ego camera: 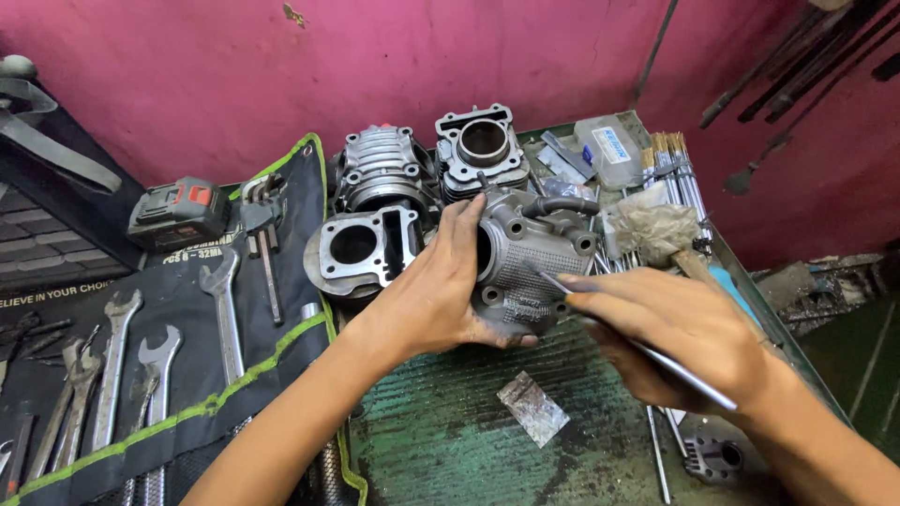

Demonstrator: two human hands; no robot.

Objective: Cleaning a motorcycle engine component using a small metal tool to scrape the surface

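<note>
**Entry: finned engine cylinder, grey cast metal, in hand on the workbench**

**Location.** The cylinder (534, 262) sits at the middle of the green metal bench (441, 431), tipped on its side with its bore toward your left hand (441, 290). Three other cylinder blocks stand just behind and beside it: one with a square flange (361, 248), one ribbed (384, 169) and one with an open bore facing up (483, 145).

**Hands.** Your left hand is wrapped around the near end of the cylinder, palm against the bore side, thumb under the lower edge. Your right hand (684, 333) is closed in a pen-like grip on a thin metal rod (647, 351), whose tip rests on the finned face.

**Appearance.** Dull grey casting, grimy, with fine close-set fins on the side facing you, rounded bolt bosses at the corners, and a dark tube running across the top.

**Handling, by judgement.** Expect it to be heavy for its bulk and fully rigid. The oily film will likely make it slippery, and the thin fins look like the part most apt to chip or bend. You would do best to take hold around the solid body or the corner bosses, not by the fins or the tube, and keep it resting on the bench.

**Nearby.** A small scrap of foil (532, 408) lies on the bench in front; open-end spanners (225, 309) lie on a dark tool roll (187, 375) to the left; a cloth-wrapped mallet head (652, 230) to the right.
</note>
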